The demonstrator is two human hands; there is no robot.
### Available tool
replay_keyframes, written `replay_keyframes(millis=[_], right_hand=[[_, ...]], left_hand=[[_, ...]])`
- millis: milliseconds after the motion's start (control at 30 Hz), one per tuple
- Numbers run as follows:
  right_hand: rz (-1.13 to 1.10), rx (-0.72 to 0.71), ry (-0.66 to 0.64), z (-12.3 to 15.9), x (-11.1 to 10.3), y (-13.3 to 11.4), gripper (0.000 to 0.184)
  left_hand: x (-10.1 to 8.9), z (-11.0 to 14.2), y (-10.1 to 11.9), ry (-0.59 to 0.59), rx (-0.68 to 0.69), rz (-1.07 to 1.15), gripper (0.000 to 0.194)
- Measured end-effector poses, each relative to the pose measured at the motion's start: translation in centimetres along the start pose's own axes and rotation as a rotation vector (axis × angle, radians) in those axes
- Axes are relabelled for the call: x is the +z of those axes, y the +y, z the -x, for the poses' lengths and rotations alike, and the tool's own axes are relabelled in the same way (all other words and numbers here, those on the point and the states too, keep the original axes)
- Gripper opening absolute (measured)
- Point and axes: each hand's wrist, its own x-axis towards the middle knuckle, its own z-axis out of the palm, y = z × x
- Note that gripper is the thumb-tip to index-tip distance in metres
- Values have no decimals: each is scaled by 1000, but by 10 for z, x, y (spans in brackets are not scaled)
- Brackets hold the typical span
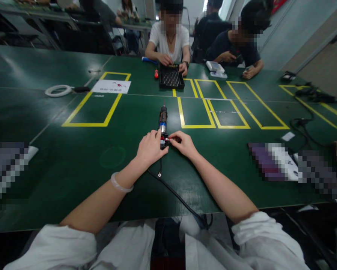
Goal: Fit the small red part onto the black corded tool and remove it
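Note:
A slim corded power tool (163, 122) lies on the green table in front of me, its thin tip pointing away. Its body shows a brown-black section, a blue-and-silver band and red parts near the rear. My left hand (151, 148) is closed around the rear from the left, covering part of it. On the other side, my right hand (185, 143) pinches a small orange-and-dark piece (174, 139) against the red parts; its exact kind is hidden by the fingers. A black cord (175, 193) with a small ring terminal (159, 174) runs toward the table's front edge.
Yellow tape outlines (198, 126) mark the table. Across from me, a person handles a black tray (172, 78) beside a red tool (156, 73). A white cable coil (58, 90) and printed sheet (112, 86) lie left; black cables (306, 127) lie right.

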Motion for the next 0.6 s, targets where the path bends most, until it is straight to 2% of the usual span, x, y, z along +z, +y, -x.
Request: replay_keyframes(millis=[267, 433, 600], right_hand=[[-93, 139, 19, 1, -1, -3, 21], [-166, 167, 50, 1, 0, -3, 17], [-216, 159, 18, 2, 2, -3, 15]], left_hand=[[2, 1, 0, -2, -27, 35, 74], [-2, -2, 5, -17, -75, 56, 73], [-3, -9, 8, -17, -147, 53, 64]])
